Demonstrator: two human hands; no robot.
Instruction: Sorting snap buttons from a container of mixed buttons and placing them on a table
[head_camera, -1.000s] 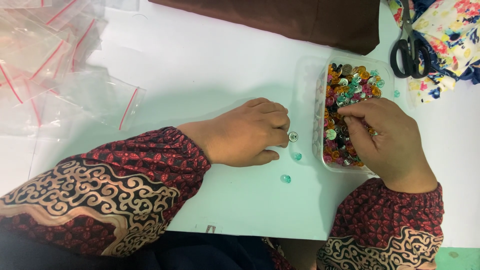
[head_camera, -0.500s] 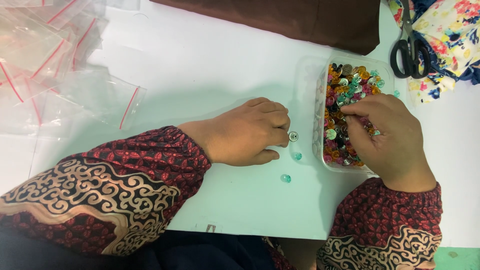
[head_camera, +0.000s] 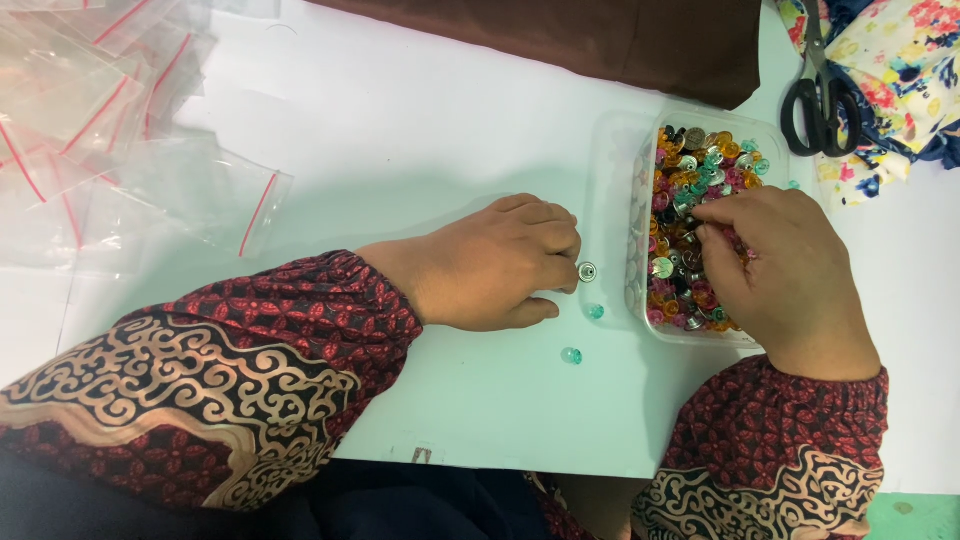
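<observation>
A clear plastic box full of small multicoloured buttons stands on the white table. My right hand reaches into the box with fingertips pinched among the buttons; whether it grips one is hidden. My left hand rests on the table just left of the box, fingers curled, its fingertips touching a silver button. Two teal buttons lie loose below it, one near the box and one closer to me.
Several clear zip bags with red strips lie at the far left. Brown cloth covers the table's back edge. Black scissors rest on floral fabric at the top right. The table's front edge runs below my sleeves.
My right hand has shifted slightly within the box, fingers working among the buttons. My left hand and the loose buttons stay where they were.
</observation>
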